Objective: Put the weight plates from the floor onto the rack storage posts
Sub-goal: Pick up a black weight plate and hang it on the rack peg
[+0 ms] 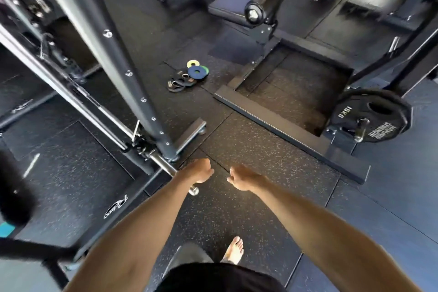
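Hovering side by side over the speckled rubber floor (248, 144), both arms are extending straight ahead from the person. The left grip (198, 170) is hanging with its fingers loosely curled and is holding nothing. It is sitting just above the chrome bar end (193, 191) that is sticking out from the foot of the rack; whether it is touching that bar I cannot tell. The right grip (241, 178) is lying just beside it, apart from it, with relaxed, spread fingers and the palm turned toward the left one, also carrying nothing. The small weight plates (187, 76) are lying in a loose pile on the floor well ahead of both grips, toward the far middle of the floor. They are sitting between the grey rack upright (106, 42) and the corner of the black machine base (279, 130). A yellow plate (193, 63) is lying farthest away, a blue plate (197, 71) is overlapping a green one, and black plates (180, 83) are lying nearest. At the right edge a large 15KG plate (372, 116) is standing upright on a post. A bare foot (234, 249) is resting on the floor near the bottom edge.
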